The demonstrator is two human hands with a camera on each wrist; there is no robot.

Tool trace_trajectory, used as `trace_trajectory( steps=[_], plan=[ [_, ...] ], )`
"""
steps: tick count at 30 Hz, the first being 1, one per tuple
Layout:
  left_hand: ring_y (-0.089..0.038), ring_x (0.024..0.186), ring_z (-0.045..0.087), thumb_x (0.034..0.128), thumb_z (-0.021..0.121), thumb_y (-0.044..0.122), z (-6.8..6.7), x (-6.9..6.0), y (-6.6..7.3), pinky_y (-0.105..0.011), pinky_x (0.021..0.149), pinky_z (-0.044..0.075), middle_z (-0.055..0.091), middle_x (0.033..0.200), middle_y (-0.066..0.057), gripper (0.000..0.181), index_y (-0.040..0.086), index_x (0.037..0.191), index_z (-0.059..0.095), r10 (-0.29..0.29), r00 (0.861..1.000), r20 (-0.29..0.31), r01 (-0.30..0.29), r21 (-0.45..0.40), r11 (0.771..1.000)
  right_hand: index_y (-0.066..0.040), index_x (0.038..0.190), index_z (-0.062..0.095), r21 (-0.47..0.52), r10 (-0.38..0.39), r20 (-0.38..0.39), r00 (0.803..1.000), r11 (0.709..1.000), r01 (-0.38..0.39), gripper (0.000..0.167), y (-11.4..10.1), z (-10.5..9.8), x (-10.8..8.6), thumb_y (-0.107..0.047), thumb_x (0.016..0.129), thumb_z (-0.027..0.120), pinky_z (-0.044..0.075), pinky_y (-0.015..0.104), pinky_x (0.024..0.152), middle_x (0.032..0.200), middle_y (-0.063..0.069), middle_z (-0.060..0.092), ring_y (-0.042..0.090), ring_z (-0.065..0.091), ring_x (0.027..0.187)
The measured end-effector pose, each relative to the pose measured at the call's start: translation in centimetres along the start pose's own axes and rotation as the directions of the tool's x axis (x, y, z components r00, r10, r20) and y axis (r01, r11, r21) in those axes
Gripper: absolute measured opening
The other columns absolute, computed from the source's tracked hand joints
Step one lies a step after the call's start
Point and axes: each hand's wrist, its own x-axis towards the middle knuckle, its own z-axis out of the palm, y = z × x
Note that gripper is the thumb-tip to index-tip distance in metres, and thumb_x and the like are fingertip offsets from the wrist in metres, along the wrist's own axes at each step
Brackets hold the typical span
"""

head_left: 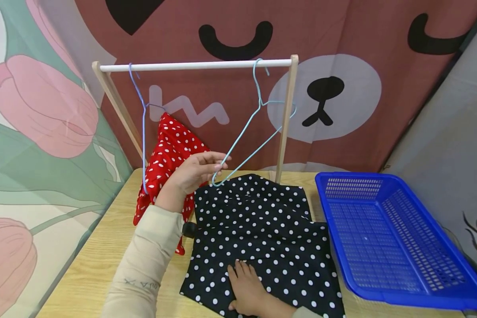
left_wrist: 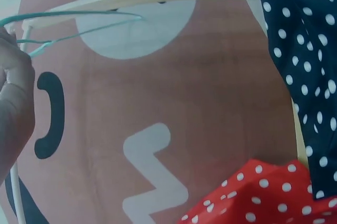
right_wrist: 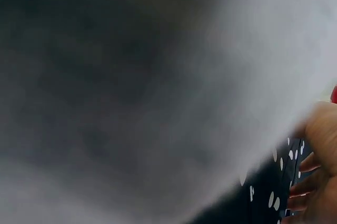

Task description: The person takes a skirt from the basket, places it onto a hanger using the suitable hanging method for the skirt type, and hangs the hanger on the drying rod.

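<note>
A light blue hanger (head_left: 243, 131) hangs by its hook from the rack's white bar, near the right post. My left hand (head_left: 198, 172) pinches its lower front corner between thumb and fingers; the left wrist view shows the same hand (left_wrist: 13, 87) at the edge. Black cloth with white dots (head_left: 262, 234) lies spread over the table below. On its front part my right hand (head_left: 246, 287) rests with fingers extended. A sleeve blocks most of the right wrist view, leaving part of that hand (right_wrist: 321, 166) visible.
The rack (head_left: 198, 66) has wooden posts. Red dotted cloth (head_left: 171, 154) hangs on a purple hanger (head_left: 144, 132) at its left end, reaching down to the table. To the right stands a blue plastic basket (head_left: 381, 247). A printed curtain (head_left: 238, 17) covers the back.
</note>
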Motion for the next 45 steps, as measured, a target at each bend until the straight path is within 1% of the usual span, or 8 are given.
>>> trace_trajectory(
  steps=[5, 9, 16, 22, 27, 36, 41, 45],
  plan=[
    [-0.013, 0.074, 0.054, 0.0846, 0.044, -0.002, 0.5, -0.2, 0.3, -0.018, 0.059, 0.046, 0.057, 0.088, -0.005, 0.021, 0.005, 0.097, 0.059, 0.075, 0.997, 0.017, -0.073, -0.090, 0.993, -0.003, 0.124, 0.038, -0.015, 0.016, 0.020, 1.000, 1.000, -0.016, 0.076, -0.3, -0.2, 0.1, -0.037, 0.064, 0.071, 0.031, 0.050, 0.090, 0.127, 0.021, 0.035, 0.034, 0.032, 0.117],
    [-0.013, 0.074, 0.053, 0.0848, 0.040, -0.005, 1.0, -0.5, 0.6, -0.019, 0.059, 0.045, 0.058, 0.087, -0.004, 0.025, 0.006, 0.096, 0.060, 0.143, 0.989, 0.028, -0.138, -0.145, 0.980, -0.003, 0.124, 0.039, -0.021, 0.020, 0.021, 1.000, 1.000, -0.020, 0.075, -0.4, -0.4, 0.1, -0.035, 0.065, 0.071, 0.032, 0.050, 0.089, 0.126, 0.021, 0.036, 0.034, 0.033, 0.116],
    [-0.014, 0.074, 0.052, 0.0851, 0.040, -0.005, 1.5, -1.2, 1.1, -0.021, 0.061, 0.044, 0.058, 0.088, -0.004, 0.029, 0.009, 0.096, 0.063, 0.273, 0.961, 0.044, -0.261, -0.188, 0.947, -0.003, 0.122, 0.042, -0.064, 0.009, -0.011, 1.000, 0.998, -0.010, 0.074, -0.1, -0.6, 0.2, -0.038, 0.063, 0.071, 0.034, 0.045, 0.088, 0.122, 0.018, 0.041, 0.031, 0.037, 0.112],
    [-0.014, 0.068, 0.050, 0.0848, 0.040, -0.006, 1.7, -2.3, 0.8, -0.022, 0.059, 0.043, 0.058, 0.085, -0.004, 0.029, 0.008, 0.098, 0.062, 0.345, 0.936, 0.068, -0.327, -0.192, 0.925, -0.003, 0.121, 0.043, -0.091, 0.014, -0.023, 1.000, 0.996, -0.016, 0.074, 0.0, -0.7, 0.3, -0.039, 0.063, 0.072, 0.036, 0.043, 0.087, 0.119, 0.016, 0.043, 0.029, 0.040, 0.109],
    [-0.013, 0.069, 0.050, 0.0852, 0.044, -0.004, 1.7, -3.6, 0.0, -0.021, 0.061, 0.044, 0.058, 0.087, -0.005, 0.025, 0.006, 0.101, 0.061, 0.390, 0.917, 0.081, -0.366, -0.212, 0.906, -0.004, 0.121, 0.044, -0.102, 0.023, -0.035, 0.999, 0.994, -0.026, 0.074, 0.2, -0.8, 0.5, -0.038, 0.062, 0.072, 0.037, 0.042, 0.084, 0.115, 0.013, 0.045, 0.026, 0.042, 0.104],
    [-0.011, 0.070, 0.051, 0.0843, 0.039, -0.010, 1.5, -5.9, -1.9, -0.019, 0.062, 0.045, 0.056, 0.086, -0.005, 0.031, 0.006, 0.102, 0.059, 0.402, 0.913, 0.069, -0.386, -0.166, 0.907, -0.006, 0.119, 0.047, -0.130, 0.014, -0.075, 0.997, 0.991, -0.023, 0.063, 0.1, -0.9, 0.6, -0.032, 0.067, 0.071, 0.039, 0.040, 0.081, 0.112, 0.007, 0.047, 0.022, 0.043, 0.100],
    [-0.010, 0.072, 0.052, 0.0853, 0.038, -0.010, 1.3, -6.8, -3.3, -0.019, 0.064, 0.045, 0.057, 0.090, -0.005, 0.030, 0.002, 0.107, 0.056, 0.454, 0.885, 0.104, -0.431, -0.191, 0.882, -0.010, 0.115, 0.052, -0.174, -0.003, -0.122, 0.993, 0.985, -0.018, 0.054, 0.4, -0.9, 0.6, -0.031, 0.068, 0.070, 0.041, 0.034, 0.075, 0.107, 0.003, 0.050, 0.018, 0.046, 0.094],
    [-0.010, 0.074, 0.052, 0.0855, 0.037, -0.010, 1.3, -7.6, -4.4, -0.019, 0.065, 0.045, 0.056, 0.092, -0.005, 0.030, 0.000, 0.109, 0.054, 0.460, 0.881, 0.113, -0.431, -0.210, 0.877, -0.014, 0.112, 0.056, -0.157, -0.017, -0.154, 0.988, 0.988, -0.007, 0.051, 0.8, -0.8, 0.6, -0.033, 0.067, 0.070, 0.040, 0.031, 0.072, 0.103, 0.001, 0.050, 0.015, 0.044, 0.089]
  ],
)
